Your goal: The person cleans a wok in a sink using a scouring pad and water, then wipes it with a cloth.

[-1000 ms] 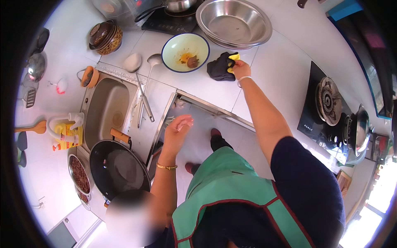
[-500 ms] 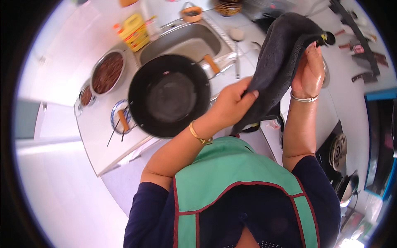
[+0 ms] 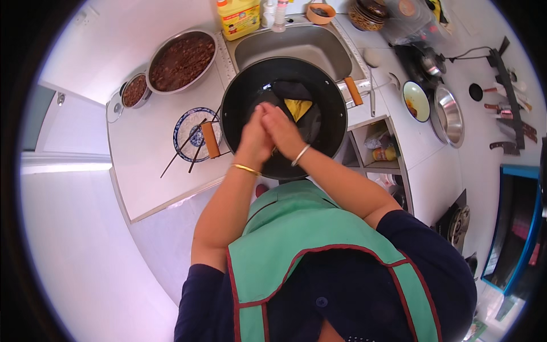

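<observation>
Over the wok, my left hand (image 3: 253, 137) and my right hand (image 3: 281, 130) meet palm to palm. Their fingers look straight and pressed against each other, slightly smeared, and I see nothing held between them. Below them a dark cloth item (image 3: 293, 89) with a yellow patch (image 3: 297, 108) lies crumpled inside the large black wok (image 3: 329, 128). Part of the cloth is hidden behind my hands. The wok has wooden handles on its left and right and overlaps the front of the sink.
A steel sink (image 3: 245, 52) lies behind the wok. To the left stand a big bowl of dark red-brown pieces (image 3: 182, 60), a smaller pot (image 3: 135, 91), and a patterned plate (image 3: 182, 128) with chopsticks. At right are a pale green bowl (image 3: 416, 100) and wall-hung knives (image 3: 510, 108).
The dark cloth, held up at the right by both hands before, now lies in the wok. My hands have come left and together above it, and the view has shifted.
</observation>
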`<state>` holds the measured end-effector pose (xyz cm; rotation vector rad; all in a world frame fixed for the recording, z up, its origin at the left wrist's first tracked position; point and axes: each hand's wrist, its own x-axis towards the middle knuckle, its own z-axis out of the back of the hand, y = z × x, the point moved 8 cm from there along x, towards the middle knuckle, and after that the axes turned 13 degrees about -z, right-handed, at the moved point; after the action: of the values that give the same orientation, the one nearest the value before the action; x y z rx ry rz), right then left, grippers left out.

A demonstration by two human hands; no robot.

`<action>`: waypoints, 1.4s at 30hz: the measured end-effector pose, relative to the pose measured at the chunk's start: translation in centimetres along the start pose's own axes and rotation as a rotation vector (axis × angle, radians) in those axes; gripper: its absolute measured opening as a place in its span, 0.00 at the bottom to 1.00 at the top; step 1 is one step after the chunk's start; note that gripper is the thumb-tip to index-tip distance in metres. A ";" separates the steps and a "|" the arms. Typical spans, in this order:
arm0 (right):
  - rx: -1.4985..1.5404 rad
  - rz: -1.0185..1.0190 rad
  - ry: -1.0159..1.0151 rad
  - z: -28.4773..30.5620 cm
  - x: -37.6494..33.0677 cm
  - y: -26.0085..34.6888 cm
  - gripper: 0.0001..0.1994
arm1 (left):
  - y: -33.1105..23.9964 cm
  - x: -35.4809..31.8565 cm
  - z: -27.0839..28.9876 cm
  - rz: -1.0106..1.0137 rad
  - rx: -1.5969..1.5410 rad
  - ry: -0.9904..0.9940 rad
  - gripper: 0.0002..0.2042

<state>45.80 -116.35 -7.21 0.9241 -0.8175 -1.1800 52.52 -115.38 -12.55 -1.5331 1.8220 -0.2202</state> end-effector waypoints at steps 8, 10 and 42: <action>-0.294 -0.216 -0.198 5.0 3.7 -7.3 0.21 | -11.3 -1.9 5.0 -0.487 1.049 0.122 0.16; -0.293 -0.316 -0.219 3.3 3.6 -10.0 0.24 | -12.1 -1.4 10.2 -0.438 1.016 -0.125 0.13; -0.968 0.027 1.087 2.0 -2.8 -12.1 0.13 | -8.5 -2.1 11.8 -0.363 0.446 -0.309 0.08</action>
<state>38.71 -115.43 -17.53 0.5632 0.5934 -0.7102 66.60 -112.07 -15.38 -1.4654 1.1522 -0.4958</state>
